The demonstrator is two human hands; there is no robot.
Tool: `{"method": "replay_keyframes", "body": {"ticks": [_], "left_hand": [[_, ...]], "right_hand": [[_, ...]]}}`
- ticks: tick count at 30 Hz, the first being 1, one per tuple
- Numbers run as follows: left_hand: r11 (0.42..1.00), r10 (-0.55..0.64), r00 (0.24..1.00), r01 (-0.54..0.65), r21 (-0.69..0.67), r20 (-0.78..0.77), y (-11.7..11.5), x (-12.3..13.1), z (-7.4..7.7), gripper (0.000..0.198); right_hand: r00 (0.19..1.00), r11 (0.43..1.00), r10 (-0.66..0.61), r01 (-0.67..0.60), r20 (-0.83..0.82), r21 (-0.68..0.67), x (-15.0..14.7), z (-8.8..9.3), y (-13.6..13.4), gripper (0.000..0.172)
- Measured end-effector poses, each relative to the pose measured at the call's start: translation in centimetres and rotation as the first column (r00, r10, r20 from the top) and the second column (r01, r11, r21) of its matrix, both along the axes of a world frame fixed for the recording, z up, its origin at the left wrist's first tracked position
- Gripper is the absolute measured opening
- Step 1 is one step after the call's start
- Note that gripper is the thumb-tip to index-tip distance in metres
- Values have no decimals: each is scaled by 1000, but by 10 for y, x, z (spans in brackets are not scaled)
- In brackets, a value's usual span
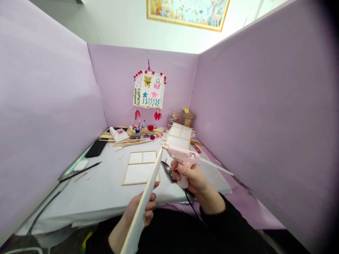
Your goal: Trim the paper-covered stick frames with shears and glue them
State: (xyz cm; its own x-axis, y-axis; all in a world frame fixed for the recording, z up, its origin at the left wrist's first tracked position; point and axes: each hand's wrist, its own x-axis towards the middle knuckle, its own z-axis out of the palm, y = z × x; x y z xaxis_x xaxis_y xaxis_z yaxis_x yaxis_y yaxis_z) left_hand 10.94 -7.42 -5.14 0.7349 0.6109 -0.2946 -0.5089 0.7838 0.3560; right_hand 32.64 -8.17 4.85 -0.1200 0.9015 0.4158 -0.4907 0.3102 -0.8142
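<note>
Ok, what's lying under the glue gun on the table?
Dark scissors lie on the white sheet below the glue gun. The right hand hides their handles.

No legible text or labels anywhere

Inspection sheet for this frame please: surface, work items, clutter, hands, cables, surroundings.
Surface: table under a white sheet.
Work items: pink glue gun, nozzle at the top edge of a framed panel held edge-on.
Clutter: flat framed panel, leaning panel, wooden sticks, scissors, paintbrush.
Hands: left hand grips the held panel; right hand grips the gun.
Cables: black cord drops from the gun.
Surroundings: lilac partition walls, hanging decorated lantern.
</note>
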Motion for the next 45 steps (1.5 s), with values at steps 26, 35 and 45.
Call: {"method": "replay_keyframes", "body": {"ticks": [26,35,45], "left_hand": [[999,-32,999,32,13,38,5,-2,-8,58],[994,-80,997,81,78,-10,5,-5,-11,55],[987,-123,991,118,111,43,8,-8,-16,48]], "right_hand": [[999,999,34,-34,-29,20,1,-4,-1,39],[1000,1000,6,-6,-23,8,0,0,-1,41],[997,997,-62,64,50,-39,4,-5,1,45]]}}
